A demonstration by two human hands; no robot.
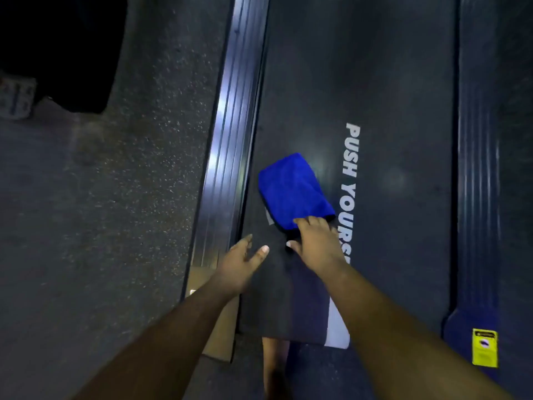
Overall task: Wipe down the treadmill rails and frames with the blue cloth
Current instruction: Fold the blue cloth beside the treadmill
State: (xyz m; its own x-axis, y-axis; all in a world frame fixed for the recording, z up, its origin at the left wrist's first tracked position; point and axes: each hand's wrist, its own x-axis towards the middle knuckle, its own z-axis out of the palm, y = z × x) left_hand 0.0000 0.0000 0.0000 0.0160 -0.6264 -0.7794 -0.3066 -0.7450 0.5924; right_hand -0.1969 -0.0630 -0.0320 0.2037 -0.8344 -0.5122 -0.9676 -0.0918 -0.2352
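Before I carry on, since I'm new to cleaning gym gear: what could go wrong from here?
1. The blue cloth lies on the belt, not the silver rail; you might wipe the wrong surface.
2. Your right hand grips only the cloth's near edge, so it may bunch or slip.
3. Your left hand hovers open over the rail's belt-side edge; fingers could catch in the gap.

The blue cloth (292, 192) looks soft and matt, like a fine fleece. The belt (389, 82) under it is dark rubber with a dull, slightly grainy face and white printed letters (350, 180). The left rail (230, 134) is ribbed metal — glossy, catching bright light. The right rail (477, 168) is ribbed too, darker, with less shine. The floor (138, 168) is rough, speckled rubber. The yellow label (485, 351) seems smooth paper or plastic — which one, I cannot tell.
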